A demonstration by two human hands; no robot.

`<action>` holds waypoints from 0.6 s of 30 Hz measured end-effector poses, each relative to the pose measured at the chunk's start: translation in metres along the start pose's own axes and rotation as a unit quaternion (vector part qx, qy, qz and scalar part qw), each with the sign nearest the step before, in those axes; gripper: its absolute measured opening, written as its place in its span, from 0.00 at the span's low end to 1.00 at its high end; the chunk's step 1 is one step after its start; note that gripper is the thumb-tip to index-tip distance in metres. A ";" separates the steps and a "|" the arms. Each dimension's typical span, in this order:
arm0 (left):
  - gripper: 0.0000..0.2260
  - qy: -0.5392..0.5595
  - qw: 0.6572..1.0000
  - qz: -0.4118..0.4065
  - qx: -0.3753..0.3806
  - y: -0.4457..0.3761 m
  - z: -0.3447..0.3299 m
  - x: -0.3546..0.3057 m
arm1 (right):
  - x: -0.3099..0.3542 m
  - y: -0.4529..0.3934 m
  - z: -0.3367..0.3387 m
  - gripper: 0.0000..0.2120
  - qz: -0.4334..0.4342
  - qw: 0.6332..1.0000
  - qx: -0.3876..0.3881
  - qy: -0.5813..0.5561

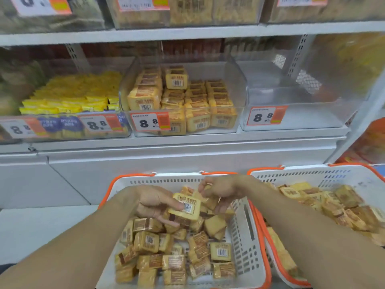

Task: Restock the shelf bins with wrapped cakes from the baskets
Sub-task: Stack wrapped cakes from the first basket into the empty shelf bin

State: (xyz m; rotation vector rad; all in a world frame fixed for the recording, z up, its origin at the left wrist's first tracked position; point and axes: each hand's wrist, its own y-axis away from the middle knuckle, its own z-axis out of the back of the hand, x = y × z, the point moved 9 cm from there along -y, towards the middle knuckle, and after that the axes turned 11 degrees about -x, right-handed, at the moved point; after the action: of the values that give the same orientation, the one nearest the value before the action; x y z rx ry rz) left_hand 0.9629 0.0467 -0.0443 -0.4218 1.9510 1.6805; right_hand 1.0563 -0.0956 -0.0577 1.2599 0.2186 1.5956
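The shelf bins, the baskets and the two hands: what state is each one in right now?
Clear plastic middle shelf bin: partly filled with wrapped cakes.
Clear plastic right shelf bin: empty.
White plastic basket with orange rim, near one: holds many loose cakes.
White plastic basket with orange rim, right one: holds cakes too.
Left hand: grips a yellow wrapped cake.
Right hand: pinches another cake.

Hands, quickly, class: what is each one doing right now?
Left hand: grips a wrapped cake, barcode up.
Right hand: fingers curled among cakes in the basket; grasp cannot be told.
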 end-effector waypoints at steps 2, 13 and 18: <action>0.08 -0.068 0.997 -0.019 -0.037 0.016 0.010 -0.032 | 0.030 0.025 0.051 0.11 0.026 0.999 -0.037 -0.013; 0.17 0.097 0.952 -0.226 -0.183 0.054 0.026 -0.113 | 0.061 0.127 0.132 0.32 0.174 0.963 -0.114 -0.173; 0.16 0.189 0.930 -0.257 -0.183 0.063 0.020 -0.131 | 0.054 0.115 0.132 0.34 0.185 0.911 -0.158 -0.334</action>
State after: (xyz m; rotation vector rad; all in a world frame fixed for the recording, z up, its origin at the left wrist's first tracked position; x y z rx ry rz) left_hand 1.0386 0.0644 0.0801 -1.3577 1.5518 1.6783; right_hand 1.0973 -0.1602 0.1086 1.5610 -0.7212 1.3303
